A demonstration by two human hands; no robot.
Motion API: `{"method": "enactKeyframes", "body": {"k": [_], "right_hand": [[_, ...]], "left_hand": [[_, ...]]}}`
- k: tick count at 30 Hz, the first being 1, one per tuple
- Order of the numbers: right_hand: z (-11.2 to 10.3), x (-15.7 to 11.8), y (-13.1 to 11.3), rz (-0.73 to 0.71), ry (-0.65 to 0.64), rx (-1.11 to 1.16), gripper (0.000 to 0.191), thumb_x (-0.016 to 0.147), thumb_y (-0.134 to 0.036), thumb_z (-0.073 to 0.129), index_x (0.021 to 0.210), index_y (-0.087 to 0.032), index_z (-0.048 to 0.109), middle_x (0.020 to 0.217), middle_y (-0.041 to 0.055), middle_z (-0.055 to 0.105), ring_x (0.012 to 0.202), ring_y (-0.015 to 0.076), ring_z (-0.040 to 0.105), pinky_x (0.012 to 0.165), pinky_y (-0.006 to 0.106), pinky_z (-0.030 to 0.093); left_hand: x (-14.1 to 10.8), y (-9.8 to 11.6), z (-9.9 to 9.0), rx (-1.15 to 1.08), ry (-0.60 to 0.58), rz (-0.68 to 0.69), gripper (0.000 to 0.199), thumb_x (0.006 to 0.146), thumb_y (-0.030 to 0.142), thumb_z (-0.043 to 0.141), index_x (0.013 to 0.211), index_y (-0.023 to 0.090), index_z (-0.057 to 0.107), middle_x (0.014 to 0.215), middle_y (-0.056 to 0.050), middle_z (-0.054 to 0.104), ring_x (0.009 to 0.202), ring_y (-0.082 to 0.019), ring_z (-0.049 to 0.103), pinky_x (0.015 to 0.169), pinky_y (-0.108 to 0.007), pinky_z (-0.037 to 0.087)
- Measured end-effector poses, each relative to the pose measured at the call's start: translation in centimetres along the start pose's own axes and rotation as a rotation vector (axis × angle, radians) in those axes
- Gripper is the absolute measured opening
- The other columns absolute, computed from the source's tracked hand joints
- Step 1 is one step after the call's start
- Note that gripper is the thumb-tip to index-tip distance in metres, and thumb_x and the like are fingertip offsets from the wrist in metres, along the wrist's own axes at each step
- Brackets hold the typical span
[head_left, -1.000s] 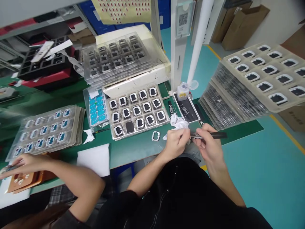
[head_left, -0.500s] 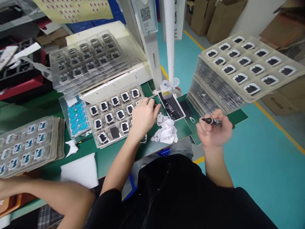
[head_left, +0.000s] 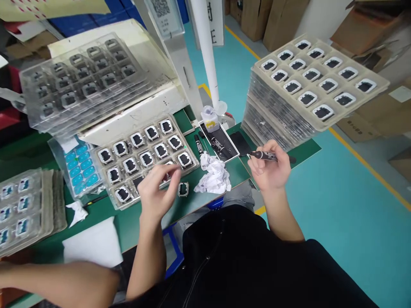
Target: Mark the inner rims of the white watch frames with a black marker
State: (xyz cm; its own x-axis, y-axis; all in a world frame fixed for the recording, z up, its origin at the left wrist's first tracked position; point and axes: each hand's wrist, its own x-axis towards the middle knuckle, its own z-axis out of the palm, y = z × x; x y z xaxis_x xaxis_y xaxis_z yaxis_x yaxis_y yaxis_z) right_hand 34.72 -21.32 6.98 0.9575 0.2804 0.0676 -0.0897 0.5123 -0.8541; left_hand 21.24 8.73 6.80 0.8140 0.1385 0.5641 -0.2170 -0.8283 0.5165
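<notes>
My right hand (head_left: 272, 169) is closed around a black marker pen (head_left: 262, 155), held up in the air to the right of the bench edge. My left hand (head_left: 157, 188) hovers over the front edge of a clear plastic tray (head_left: 118, 204), its thumb and fingers apart and nothing visible between them. Rows of white-rimmed black square frames sit in that tray; the hand hides some. Just right of my left thumb, a single loose frame (head_left: 183, 189) lies on the green bench. A second black marker (head_left: 198, 145) rests beside the tray.
Crumpled white paper (head_left: 213, 175) lies by a small box (head_left: 221, 145) with a bottle (head_left: 209, 119). A tall tray stack (head_left: 276, 115) stands at right, another stack (head_left: 90, 92) behind. A co-worker's arm (head_left: 61, 280) reaches in at lower left, near a white cloth (head_left: 93, 244).
My left hand has drawn back toward me and left, away from the second marker, uncovering it and the loose frame. My right hand still holds its marker. The view has shifted slightly.
</notes>
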Motion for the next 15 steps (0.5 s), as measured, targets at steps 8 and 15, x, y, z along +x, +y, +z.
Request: {"method": "enactKeyframes", "body": {"k": [8,15], "right_hand": [[1.2,0.5,1.0,0.108,-0.042,0.060,0.055,0.089,-0.068,0.087,0.091,-0.032,0.046,0.060,-0.0091,0.041,0.048,0.0157,0.029,0.046,0.030,0.026],[2.8,0.7,1.1,0.066,-0.199,0.055,0.051,0.088,-0.058,0.090,0.088,-0.030,0.047,0.069,-0.0071,0.036,0.055,0.0150,0.028,0.044,0.025,0.030]], "left_hand": [[-9.4,-1.6,-0.4,0.111,-0.072,-0.249,0.033,0.110,0.036,0.085,0.140,0.023,0.080,0.130,-0.011,0.079,0.104,-0.025,0.077,0.082,-0.036,0.062],[-11.2,-1.6,1.7,0.123,-0.111,-0.329,0.045,0.113,0.045,0.079,0.154,0.026,0.073,0.141,-0.015,0.076,0.123,-0.033,0.078,0.100,-0.045,0.067]]}}
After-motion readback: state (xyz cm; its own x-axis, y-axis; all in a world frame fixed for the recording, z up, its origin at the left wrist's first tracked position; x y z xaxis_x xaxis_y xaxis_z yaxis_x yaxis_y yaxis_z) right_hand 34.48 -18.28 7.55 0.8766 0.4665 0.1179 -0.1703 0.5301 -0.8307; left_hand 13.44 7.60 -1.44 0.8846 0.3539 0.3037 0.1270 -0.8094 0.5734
